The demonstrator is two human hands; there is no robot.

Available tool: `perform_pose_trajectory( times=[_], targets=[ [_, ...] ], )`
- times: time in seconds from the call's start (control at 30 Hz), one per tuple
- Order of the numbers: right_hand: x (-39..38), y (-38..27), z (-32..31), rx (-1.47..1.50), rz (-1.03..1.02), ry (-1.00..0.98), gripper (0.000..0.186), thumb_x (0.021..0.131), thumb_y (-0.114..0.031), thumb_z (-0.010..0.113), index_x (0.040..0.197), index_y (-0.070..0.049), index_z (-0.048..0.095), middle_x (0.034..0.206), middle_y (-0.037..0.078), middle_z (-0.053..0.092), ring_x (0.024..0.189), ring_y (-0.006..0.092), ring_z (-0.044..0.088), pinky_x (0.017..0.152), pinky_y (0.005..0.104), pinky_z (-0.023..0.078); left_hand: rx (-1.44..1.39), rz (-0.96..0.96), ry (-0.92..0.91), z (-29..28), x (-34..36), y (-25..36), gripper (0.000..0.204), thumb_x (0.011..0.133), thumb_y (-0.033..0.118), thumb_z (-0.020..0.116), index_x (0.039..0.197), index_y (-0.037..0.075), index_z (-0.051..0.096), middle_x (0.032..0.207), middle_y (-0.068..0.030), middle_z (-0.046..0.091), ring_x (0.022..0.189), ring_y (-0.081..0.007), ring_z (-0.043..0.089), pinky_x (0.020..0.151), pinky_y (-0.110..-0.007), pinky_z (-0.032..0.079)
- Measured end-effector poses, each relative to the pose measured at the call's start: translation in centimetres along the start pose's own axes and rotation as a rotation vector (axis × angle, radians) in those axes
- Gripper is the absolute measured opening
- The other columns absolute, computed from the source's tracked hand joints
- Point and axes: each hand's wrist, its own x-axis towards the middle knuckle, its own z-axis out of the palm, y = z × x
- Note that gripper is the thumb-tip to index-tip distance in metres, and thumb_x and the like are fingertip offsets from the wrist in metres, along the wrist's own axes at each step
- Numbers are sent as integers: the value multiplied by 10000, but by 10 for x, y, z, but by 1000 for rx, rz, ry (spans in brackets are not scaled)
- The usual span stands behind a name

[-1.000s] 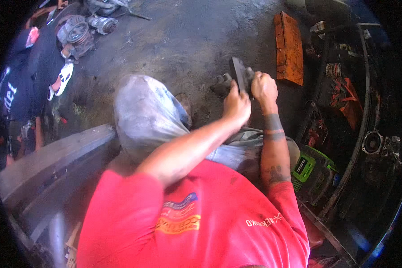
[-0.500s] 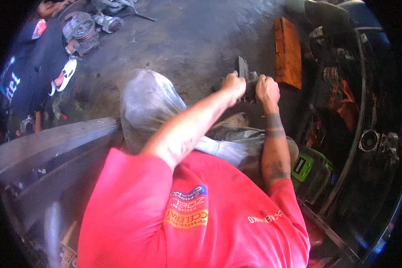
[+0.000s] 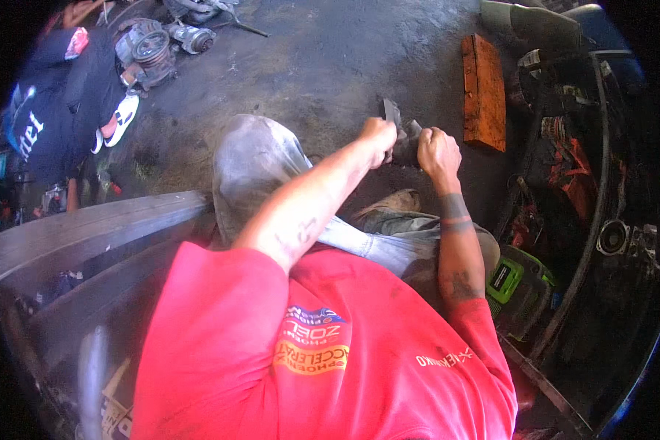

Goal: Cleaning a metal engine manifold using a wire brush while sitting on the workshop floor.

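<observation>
My left hand (image 3: 378,139) is closed around a dark grey metal part (image 3: 392,111) with a flat, blade-like upper end. Its lower end is hidden by my fingers. Close to its right, my right hand (image 3: 440,152) is curled into a fist, knuckles up. Between the two hands shows a second piece of dirty grey metal (image 3: 413,130), low over the floor. Whether my right fingers grip this piece or something else is hidden. Both forearms reach forward past my bent knee (image 3: 253,150).
An orange-brown metal box (image 3: 484,92) lies beyond my right hand. At the far left are a pulley-fronted machine part (image 3: 150,51) and another person's white shoe (image 3: 123,119). A green and black case (image 3: 517,282) sits by my right elbow, beside a metal frame (image 3: 598,176) full of parts.
My left hand has shifted slightly left, away from my right hand, and the grey part in it has tilted. The whole view has swung a little, moving the surroundings rightward.
</observation>
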Motion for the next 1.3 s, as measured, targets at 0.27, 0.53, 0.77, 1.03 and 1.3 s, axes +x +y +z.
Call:
perform_pose_trajectory(
  times=[0.27,0.53,0.77,1.03,1.3],
  targets=[
    [6,29,-5,-22,92,77,423,894,-336,401,957,-9,660,942,279,643,913,450,614,829,502,475,-3,75,-118,-11,-122,-6,357,981,160,377,1325,74,421,605,4,405,372,-79,387,291,-248,324],
    [5,17,1,38,171,59,472,893,-359,378,992,-4,673,997,288,631,979,452,597,869,494,462,146,250,101,5,-48,-31,458,901,172,436,1288,-72,407,1111,-340,560,1064,-426,567,888,-453,454],
    [29,28,-6,58,353,14,563,893,-401,357,1032,60,648,1091,300,606,1058,445,574,918,476,446,302,320,230,62,-92,-67,561,960,210,418,1438,-15,230,906,-224,630,793,-302,644,713,-420,516],
    [41,80,9,137,475,12,600,892,-409,334,1094,85,609,1172,319,560,1122,467,526,931,507,419,239,423,159,17,-15,-59,508,943,165,418,1409,-12,321,893,-197,637,578,-217,569,472,-388,476],
    [46,78,17,145,484,20,611,884,-424,341,1093,82,611,1165,334,552,1125,468,522,950,493,405,536,240,40,74,-81,-69,619,898,209,439,1423,-51,239,947,-339,611,902,-465,606,851,-493,476]
  ],
)
